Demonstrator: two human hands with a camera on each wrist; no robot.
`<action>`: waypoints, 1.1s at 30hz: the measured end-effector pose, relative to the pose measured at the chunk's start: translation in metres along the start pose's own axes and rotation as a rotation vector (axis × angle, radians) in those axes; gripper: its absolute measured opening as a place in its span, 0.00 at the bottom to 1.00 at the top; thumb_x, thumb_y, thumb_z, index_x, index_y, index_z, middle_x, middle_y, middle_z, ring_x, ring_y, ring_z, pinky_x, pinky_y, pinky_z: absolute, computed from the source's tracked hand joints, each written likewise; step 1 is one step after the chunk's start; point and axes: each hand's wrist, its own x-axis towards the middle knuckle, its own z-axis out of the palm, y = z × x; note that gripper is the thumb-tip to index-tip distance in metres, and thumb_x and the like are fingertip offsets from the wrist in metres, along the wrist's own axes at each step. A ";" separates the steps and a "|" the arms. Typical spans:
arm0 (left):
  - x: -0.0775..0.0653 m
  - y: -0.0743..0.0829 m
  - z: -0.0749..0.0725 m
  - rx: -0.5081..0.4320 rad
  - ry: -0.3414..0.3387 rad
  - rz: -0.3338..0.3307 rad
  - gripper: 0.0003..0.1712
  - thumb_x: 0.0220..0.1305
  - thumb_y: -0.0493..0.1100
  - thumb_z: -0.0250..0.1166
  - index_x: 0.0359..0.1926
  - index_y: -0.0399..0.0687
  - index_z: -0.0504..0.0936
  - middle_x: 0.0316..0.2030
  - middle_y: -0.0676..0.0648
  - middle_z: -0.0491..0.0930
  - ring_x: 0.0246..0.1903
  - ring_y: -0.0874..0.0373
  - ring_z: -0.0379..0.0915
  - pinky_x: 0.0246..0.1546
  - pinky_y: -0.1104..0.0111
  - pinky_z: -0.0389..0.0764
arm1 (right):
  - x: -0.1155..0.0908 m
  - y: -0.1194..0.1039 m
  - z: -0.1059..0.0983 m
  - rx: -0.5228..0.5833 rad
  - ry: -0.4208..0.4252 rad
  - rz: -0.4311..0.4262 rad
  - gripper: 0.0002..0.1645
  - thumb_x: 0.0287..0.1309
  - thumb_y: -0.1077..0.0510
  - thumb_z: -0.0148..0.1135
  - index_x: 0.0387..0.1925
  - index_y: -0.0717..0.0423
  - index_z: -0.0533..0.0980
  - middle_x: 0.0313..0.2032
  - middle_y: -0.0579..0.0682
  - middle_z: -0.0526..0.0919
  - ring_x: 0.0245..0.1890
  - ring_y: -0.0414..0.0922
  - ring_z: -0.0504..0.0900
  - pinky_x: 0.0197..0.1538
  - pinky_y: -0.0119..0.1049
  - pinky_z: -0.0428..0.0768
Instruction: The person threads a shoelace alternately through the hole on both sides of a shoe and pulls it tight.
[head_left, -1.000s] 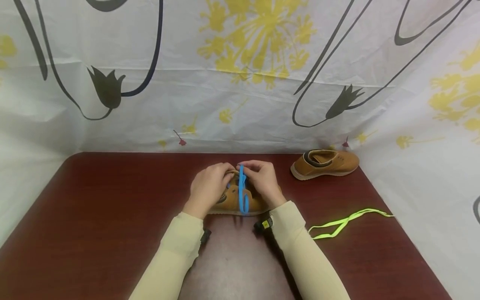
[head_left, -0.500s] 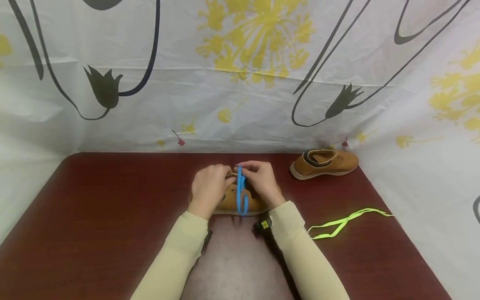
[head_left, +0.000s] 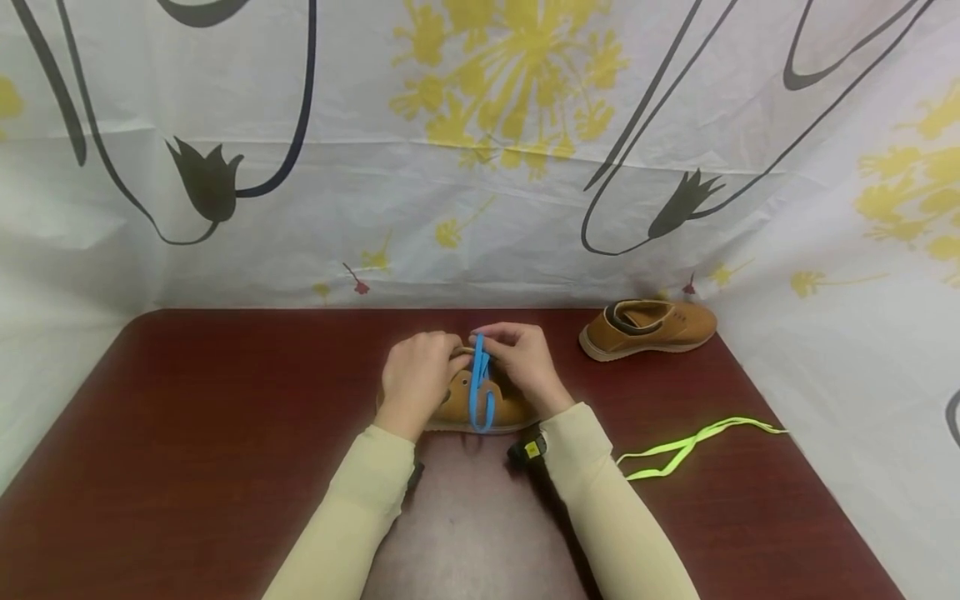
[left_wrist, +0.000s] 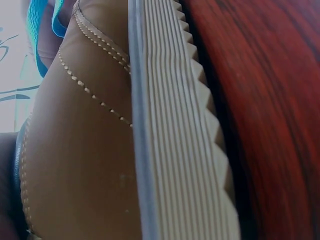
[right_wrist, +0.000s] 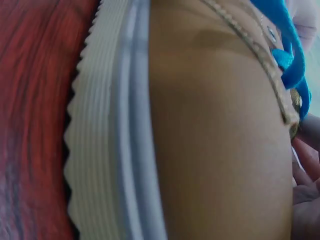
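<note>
A tan leather shoe (head_left: 450,408) sits sideways at the middle of the table, toe to the right. A blue shoelace (head_left: 476,392) passes through its eyelets and hangs in a loop down the near side. My left hand (head_left: 416,375) grips the upper edge of the shoe by its opening. Beside it my right hand (head_left: 527,362) pinches the lace above the eyelets, its fingertips partly hidden. In the left wrist view the shoe's side (left_wrist: 85,160) and ribbed sole fill much of the picture. The right wrist view shows the blue lace (right_wrist: 296,55) beyond the toe.
The other tan shoe (head_left: 667,329), without a visible lace, stands at the back right. A neon yellow shoelace (head_left: 682,450) lies crossed over itself near the right edge of the dark red table (head_left: 225,433). Behind hangs a patterned white sheet (head_left: 300,250).
My left hand has shifted slightly right along the shoe's opening. The blue lace loop, pinched by my right hand, has moved slightly left.
</note>
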 end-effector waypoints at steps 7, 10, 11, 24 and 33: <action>0.001 -0.001 -0.001 -0.078 0.040 -0.004 0.15 0.60 0.54 0.74 0.41 0.52 0.85 0.33 0.52 0.84 0.31 0.57 0.80 0.29 0.66 0.80 | 0.000 0.000 -0.004 -0.057 -0.010 0.015 0.10 0.66 0.58 0.66 0.43 0.58 0.88 0.41 0.55 0.91 0.30 0.38 0.83 0.33 0.28 0.79; 0.002 -0.004 0.000 -0.137 0.103 0.051 0.17 0.55 0.50 0.78 0.37 0.52 0.79 0.37 0.52 0.79 0.35 0.56 0.75 0.30 0.67 0.77 | -0.001 0.000 -0.006 -0.063 -0.003 0.030 0.10 0.65 0.58 0.67 0.43 0.59 0.88 0.38 0.54 0.91 0.23 0.38 0.75 0.27 0.28 0.72; 0.002 -0.005 0.000 -0.148 0.125 0.084 0.17 0.55 0.49 0.79 0.36 0.52 0.78 0.39 0.51 0.78 0.36 0.56 0.74 0.31 0.67 0.76 | -0.001 0.000 -0.006 -0.056 -0.005 0.038 0.10 0.65 0.57 0.67 0.43 0.59 0.88 0.38 0.54 0.91 0.22 0.38 0.75 0.27 0.28 0.72; 0.002 -0.012 0.002 -0.069 0.206 0.316 0.10 0.51 0.49 0.80 0.35 0.54 0.93 0.36 0.54 0.79 0.35 0.58 0.73 0.33 0.69 0.76 | -0.004 -0.002 -0.009 -0.042 -0.064 0.070 0.12 0.67 0.57 0.64 0.42 0.60 0.88 0.40 0.51 0.92 0.30 0.40 0.78 0.31 0.29 0.72; 0.001 -0.010 0.001 -0.025 0.190 0.269 0.10 0.53 0.53 0.79 0.31 0.54 0.93 0.39 0.56 0.83 0.38 0.58 0.77 0.36 0.68 0.79 | -0.003 0.003 -0.010 -0.082 -0.083 0.073 0.13 0.67 0.55 0.63 0.40 0.59 0.89 0.41 0.53 0.91 0.35 0.41 0.79 0.35 0.32 0.70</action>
